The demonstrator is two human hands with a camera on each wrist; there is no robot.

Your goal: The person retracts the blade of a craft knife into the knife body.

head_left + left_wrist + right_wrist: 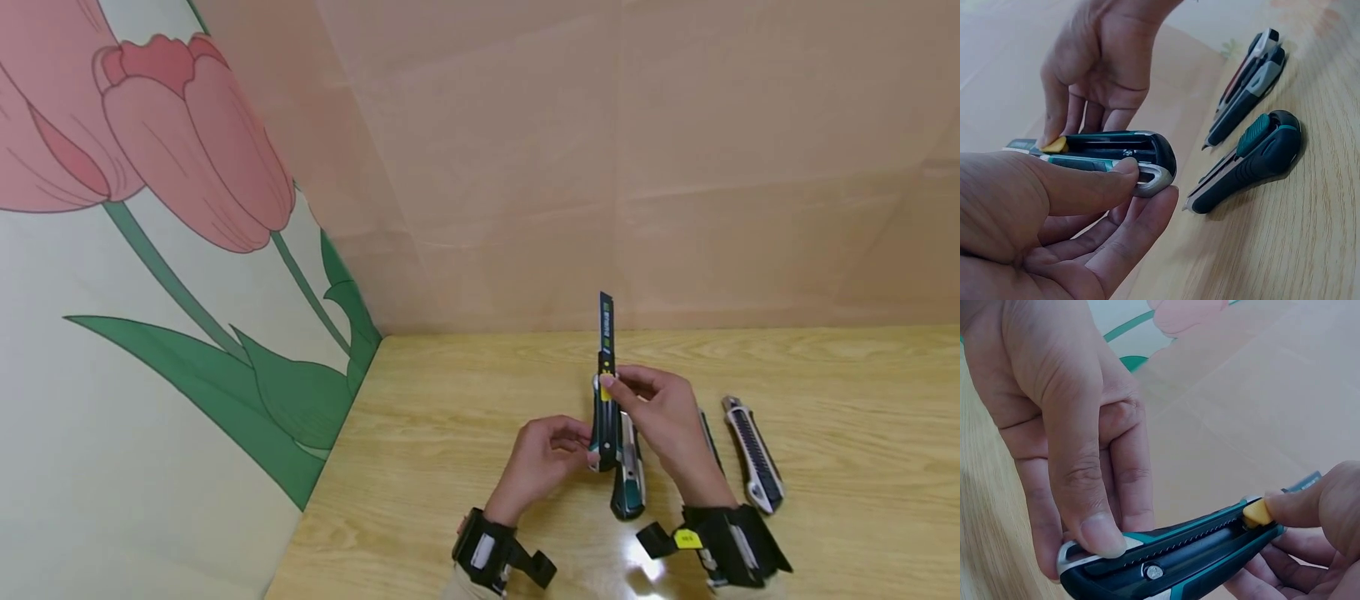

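Observation:
A dark green and black snap-off utility knife (604, 433) is held upright between both hands, with its long blade (606, 321) out at the top. My left hand (546, 457) pinches the silver-edged butt end between thumb and fingers. Higher up, my right hand (667, 421) grips the front part, its thumb against the yellow slider (1257, 513). In the left wrist view, the thumb of my left hand (1041, 206) presses the silver loop at the butt, and the right hand covers part of the knife's front.
Just below lies a green and black cutter (628, 483) on the wooden table (420, 467). To the right are a grey and black cutter (753, 454) and another cutter (709, 437), mostly hidden behind the right hand. A paper-covered wall (487, 167) stands behind, a tulip-printed panel (187, 433) at left.

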